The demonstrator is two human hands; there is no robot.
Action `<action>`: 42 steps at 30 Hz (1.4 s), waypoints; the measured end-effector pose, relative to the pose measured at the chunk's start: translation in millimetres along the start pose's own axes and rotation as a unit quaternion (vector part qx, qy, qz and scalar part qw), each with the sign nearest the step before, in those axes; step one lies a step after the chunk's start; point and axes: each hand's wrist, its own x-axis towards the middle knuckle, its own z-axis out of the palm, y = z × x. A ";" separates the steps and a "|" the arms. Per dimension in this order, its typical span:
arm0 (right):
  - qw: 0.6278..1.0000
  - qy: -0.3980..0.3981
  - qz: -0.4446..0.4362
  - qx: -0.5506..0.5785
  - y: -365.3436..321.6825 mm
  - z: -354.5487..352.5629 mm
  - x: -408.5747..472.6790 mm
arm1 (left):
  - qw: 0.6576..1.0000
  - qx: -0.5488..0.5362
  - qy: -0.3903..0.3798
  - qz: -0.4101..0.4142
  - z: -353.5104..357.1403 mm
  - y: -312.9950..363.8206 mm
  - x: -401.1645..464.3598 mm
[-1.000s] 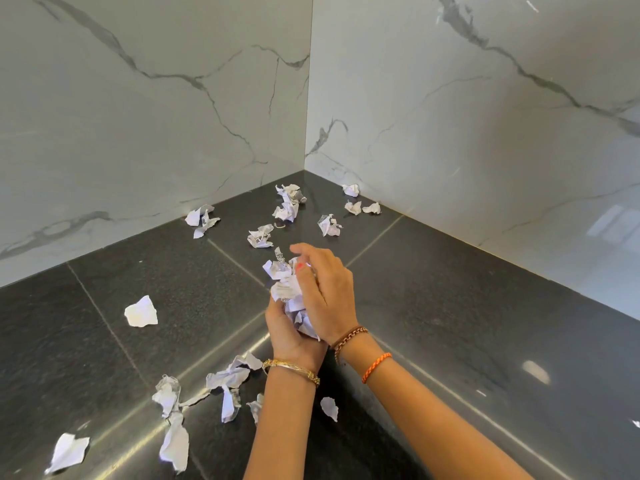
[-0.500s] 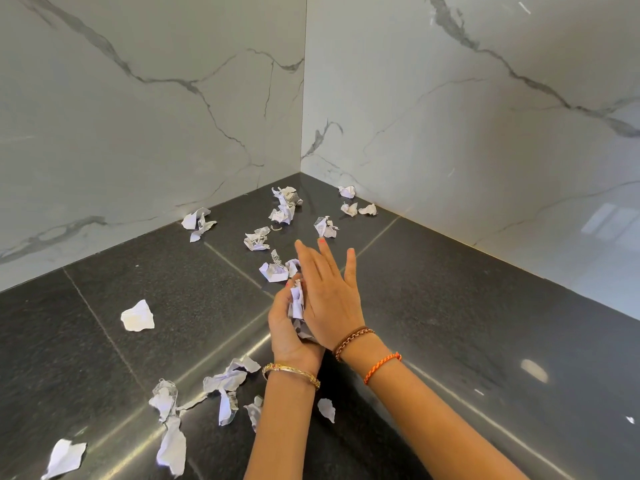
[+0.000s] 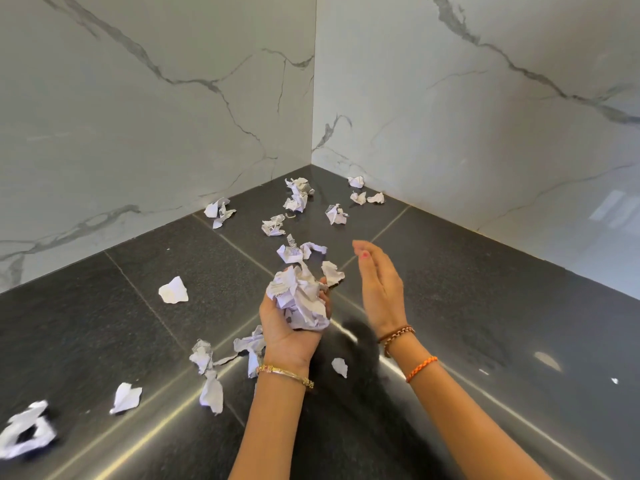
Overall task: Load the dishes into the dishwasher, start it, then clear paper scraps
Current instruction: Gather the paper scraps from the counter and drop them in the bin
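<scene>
My left hand [image 3: 289,332] is turned palm up and holds a wad of crumpled white paper scraps [image 3: 300,299], fingers curled round it. My right hand [image 3: 379,289] hovers just to the right of the wad, fingers straight, holding nothing and not touching the paper. Several more crumpled scraps lie on the black counter [image 3: 485,306]: one pair just beyond my hands [image 3: 294,252], a cluster toward the corner [image 3: 298,195], and others at the left front [image 3: 211,375].
White marble walls [image 3: 156,116] meet in a corner behind the counter and close it off at the back and right. Loose scraps also lie at the far left front edge [image 3: 26,434] and near my left wrist [image 3: 339,367].
My right hand has lifted off the wad and moved to the right, uncovering the paper in my left palm. The left hand has turned more palm up.
</scene>
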 end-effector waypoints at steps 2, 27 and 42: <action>0.997 -0.045 0.027 -0.048 7.9 0.5 -19.5 | 1.000 0.009 0.007 0.008 -1.9 8.1 -13.4; 0.848 -0.336 -0.265 -0.312 -6.3 157.1 -117.4 | 0.977 0.032 0.067 0.200 -41.9 132.8 -109.1; 0.959 -0.211 -0.115 -0.152 -5.8 100.2 -104.7 | 0.965 -0.006 0.094 0.244 -62.5 150.6 -100.9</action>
